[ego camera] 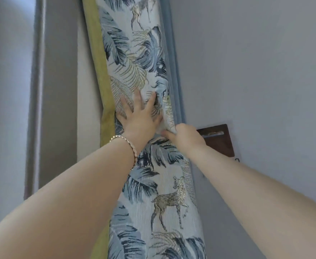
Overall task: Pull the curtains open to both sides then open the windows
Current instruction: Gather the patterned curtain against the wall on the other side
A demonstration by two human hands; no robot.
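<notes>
- curtain (149,184) bunched into narrow column, just left of brown wall box (218,141)
- left hand (140,118) spread flat, pressing cloth
- right hand (186,136) pinching curtain's right fold beside box
- thick woven cloth: soft, likely heavy, not slippery; grip bunched folds or green edge band (107,128)

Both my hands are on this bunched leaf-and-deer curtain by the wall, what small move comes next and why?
Probably let go and turn to the window. The leaf-and-deer patterned curtain already hangs gathered against the grey wall; the left hand lies flat on it, and the right hand pinches a fold.
</notes>
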